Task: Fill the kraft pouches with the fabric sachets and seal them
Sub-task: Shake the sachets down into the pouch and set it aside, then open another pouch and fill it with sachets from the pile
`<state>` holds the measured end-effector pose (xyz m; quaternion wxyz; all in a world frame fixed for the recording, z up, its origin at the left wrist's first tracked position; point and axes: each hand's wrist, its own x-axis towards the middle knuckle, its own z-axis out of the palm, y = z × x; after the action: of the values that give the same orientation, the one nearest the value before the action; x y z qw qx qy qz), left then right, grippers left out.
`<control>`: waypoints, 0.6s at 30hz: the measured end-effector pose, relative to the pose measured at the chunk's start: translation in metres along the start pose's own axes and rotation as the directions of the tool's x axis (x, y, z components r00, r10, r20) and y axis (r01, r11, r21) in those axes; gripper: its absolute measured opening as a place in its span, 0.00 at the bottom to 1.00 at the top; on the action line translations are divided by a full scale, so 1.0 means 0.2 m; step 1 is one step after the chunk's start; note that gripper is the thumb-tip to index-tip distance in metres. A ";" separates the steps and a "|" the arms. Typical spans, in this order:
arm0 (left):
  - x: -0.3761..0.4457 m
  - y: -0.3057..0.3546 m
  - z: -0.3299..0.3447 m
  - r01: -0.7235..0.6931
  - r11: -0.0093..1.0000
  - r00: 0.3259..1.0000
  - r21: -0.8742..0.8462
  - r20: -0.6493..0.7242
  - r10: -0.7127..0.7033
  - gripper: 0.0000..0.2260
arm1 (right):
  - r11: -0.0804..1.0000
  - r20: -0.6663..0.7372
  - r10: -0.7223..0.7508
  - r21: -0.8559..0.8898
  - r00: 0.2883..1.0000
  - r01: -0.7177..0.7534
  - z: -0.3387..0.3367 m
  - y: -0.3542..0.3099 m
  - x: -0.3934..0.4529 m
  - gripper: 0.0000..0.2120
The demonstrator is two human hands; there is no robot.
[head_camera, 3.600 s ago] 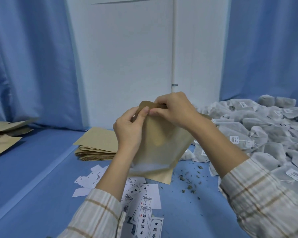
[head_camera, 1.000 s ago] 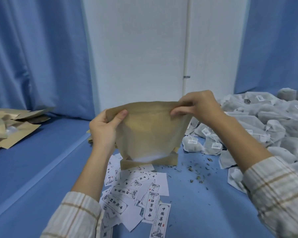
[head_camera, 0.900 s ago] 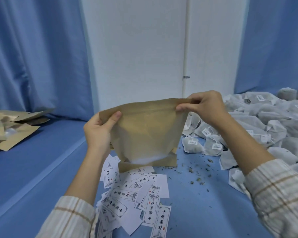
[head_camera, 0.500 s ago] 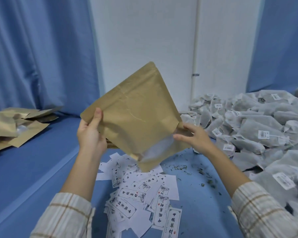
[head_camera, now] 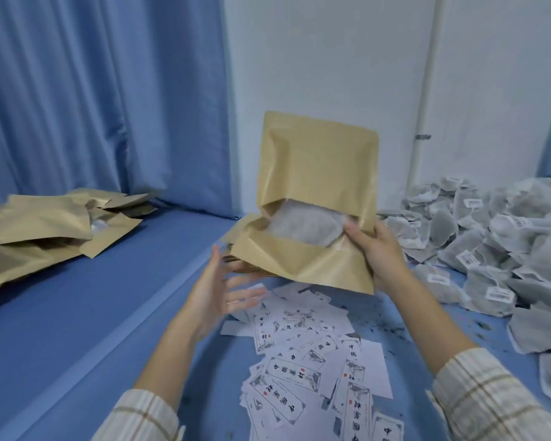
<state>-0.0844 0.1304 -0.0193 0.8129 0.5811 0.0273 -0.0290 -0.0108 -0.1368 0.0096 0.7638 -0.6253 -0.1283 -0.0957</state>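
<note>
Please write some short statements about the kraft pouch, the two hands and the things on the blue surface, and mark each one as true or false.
1. The right hand grips the brown kraft paper pouch with a clear window. True.
2. The left hand also grips this pouch. False: it is open, fingers spread, below the pouch.
3. The heap of grey fabric sachets with white tags lies to the right. True.
4. The white printed paper labels stand in a neat stack. False: they lie scattered on the blue surface.
5. More brown kraft pouches lie at the left. True.
</note>
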 end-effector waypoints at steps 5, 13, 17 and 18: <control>-0.02 -0.08 -0.19 -0.061 0.913 0.995 -0.404 -0.093 0.026 0.30 | 0.931 0.261 0.201 0.249 0.944 -0.267 0.93 -0.02 0.09 0.07; 0.09 0.14 -0.33 -0.252 0.856 0.957 -0.451 -0.247 0.152 0.18 | 0.885 0.468 0.466 -0.249 0.751 -0.394 1.59 0.15 0.11 0.36; 0.19 0.07 -0.23 -0.125 0.932 0.969 -0.340 -0.242 0.042 0.16 | 0.869 0.371 0.375 -0.459 0.849 -0.183 1.37 0.31 0.15 0.25; 0.22 0.06 -0.19 -0.099 0.942 0.973 -0.320 -0.231 0.023 0.16 | 0.847 0.356 0.310 -0.524 0.882 -0.087 1.30 0.32 0.16 0.21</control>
<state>-0.0402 0.1697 -0.0246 0.8908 0.4370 0.1050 0.0669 0.0188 0.1321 0.0076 0.5374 -0.8145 -0.1965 0.0957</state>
